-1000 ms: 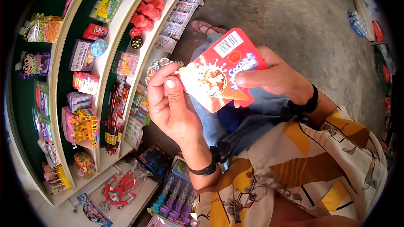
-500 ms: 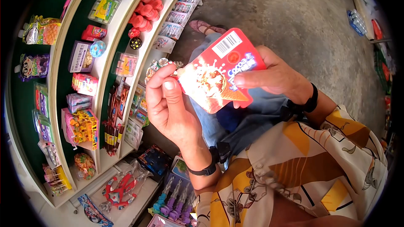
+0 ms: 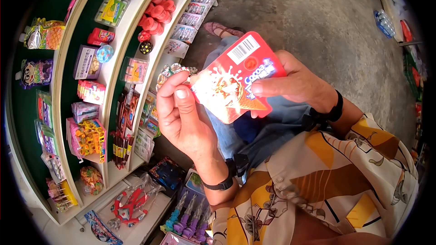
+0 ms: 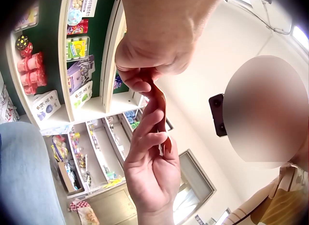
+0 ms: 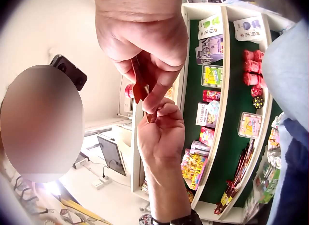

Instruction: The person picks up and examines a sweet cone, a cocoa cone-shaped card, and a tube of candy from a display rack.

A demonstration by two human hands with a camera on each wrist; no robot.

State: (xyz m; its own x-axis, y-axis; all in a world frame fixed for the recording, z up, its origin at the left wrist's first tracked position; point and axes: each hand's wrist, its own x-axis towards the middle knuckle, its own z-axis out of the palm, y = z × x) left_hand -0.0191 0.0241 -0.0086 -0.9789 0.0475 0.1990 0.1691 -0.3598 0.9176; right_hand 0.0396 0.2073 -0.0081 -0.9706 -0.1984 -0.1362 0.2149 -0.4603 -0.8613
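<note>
Between the two hands is a flat red packet (image 3: 229, 84) with a barcode, an ice-cream cone picture and "Cocoa" lettering. It is tilted, with bright glare across its face. My left hand (image 3: 190, 124) pinches the packet's left corner between thumb and index finger. On the opposite edge, my right hand (image 3: 295, 84) grips it, thumb flat over the printed front and fingers mostly hidden behind. The packet (image 4: 161, 101) appears edge-on and thin in the left wrist view. In the right wrist view, its red edge (image 5: 139, 87) runs between both hands' fingers.
White shelves with green backing (image 3: 63, 70) stand on the left, filled with sweets. Red tubs (image 3: 156, 16) and a chocolate box (image 3: 87, 62) sit on them. Below lies a bagged red toy (image 3: 129, 206). Concrete floor (image 3: 309, 13) extends ahead, with bottled water (image 3: 384, 23) at far right.
The packet and the left hand have shifted very slightly left and down in the head view. Both hands keep the same grip.
</note>
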